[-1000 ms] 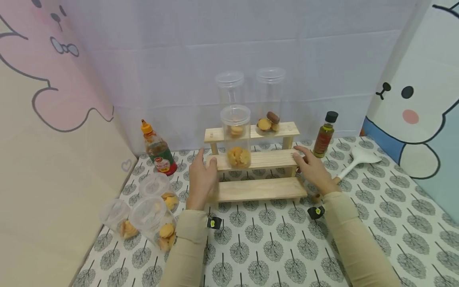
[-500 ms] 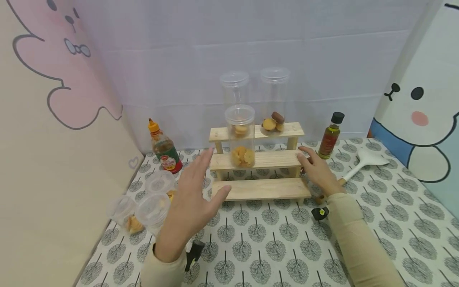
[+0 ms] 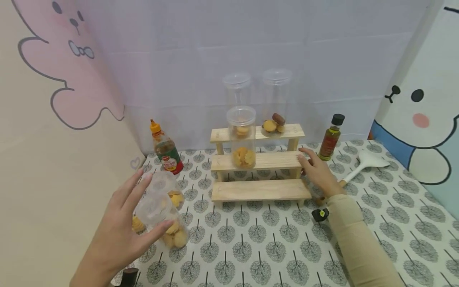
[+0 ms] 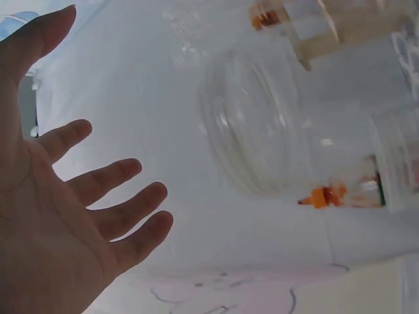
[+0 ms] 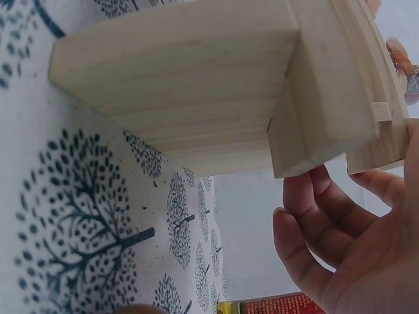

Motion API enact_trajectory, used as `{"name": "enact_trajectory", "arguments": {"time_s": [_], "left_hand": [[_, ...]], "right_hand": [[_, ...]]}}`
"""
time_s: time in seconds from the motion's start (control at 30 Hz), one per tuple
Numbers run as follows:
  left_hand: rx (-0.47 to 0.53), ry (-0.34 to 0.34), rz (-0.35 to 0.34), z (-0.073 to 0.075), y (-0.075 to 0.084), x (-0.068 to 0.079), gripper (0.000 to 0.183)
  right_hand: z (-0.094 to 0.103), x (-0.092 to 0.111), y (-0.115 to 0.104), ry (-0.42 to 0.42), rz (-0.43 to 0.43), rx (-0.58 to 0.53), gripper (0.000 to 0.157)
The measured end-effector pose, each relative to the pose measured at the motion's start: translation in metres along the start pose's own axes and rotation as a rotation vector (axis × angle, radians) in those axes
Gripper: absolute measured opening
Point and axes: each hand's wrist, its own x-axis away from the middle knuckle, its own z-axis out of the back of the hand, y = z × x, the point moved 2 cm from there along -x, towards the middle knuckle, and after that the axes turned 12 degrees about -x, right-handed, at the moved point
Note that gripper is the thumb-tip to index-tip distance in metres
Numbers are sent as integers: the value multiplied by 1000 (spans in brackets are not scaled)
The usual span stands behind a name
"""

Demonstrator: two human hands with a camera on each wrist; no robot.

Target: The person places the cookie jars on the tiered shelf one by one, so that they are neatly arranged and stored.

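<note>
My left hand (image 3: 120, 223), fingers spread and thumb apart, is above the clear lidded cookie jars at the left, holding nothing. The nearest jar (image 3: 173, 235) leans, cookies at its bottom; behind it is another jar (image 3: 175, 197). Swirled cookies (image 3: 138, 224) show beside my hand, their jar mostly hidden. In the left wrist view, a jar lid (image 4: 245, 124) is apart from my fingertips. My right hand (image 3: 319, 171) holds the right end of the wooden tiered shelf (image 3: 261, 190) at its middle step, its curled fingers (image 5: 330, 209) against the wood.
A jar of yellow cookies (image 3: 244, 157) stands on the middle step. Two taller-placed jars, a left one (image 3: 238, 91) and a right one (image 3: 276, 95), stand on the top step. A sauce bottle (image 3: 167, 153), oil bottle (image 3: 330, 139) and white spatula (image 3: 371, 159) flank the shelf.
My left hand has let go of the shelf's left end and moved left and toward me, over the jars. The right hand has stayed at the shelf. The head view has shifted slightly.
</note>
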Motion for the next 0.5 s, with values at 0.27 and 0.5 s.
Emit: {"name": "enact_trajectory", "arguments": {"time_s": [0.27,0.5], "left_hand": [[64,-116,145,-16,-36,31,108],[72,-142,150,-31,-42,37,109]], "right_hand": [[-4,0,4,18,20,2,67],[-2,-1,2,14,13,8,68]]}}
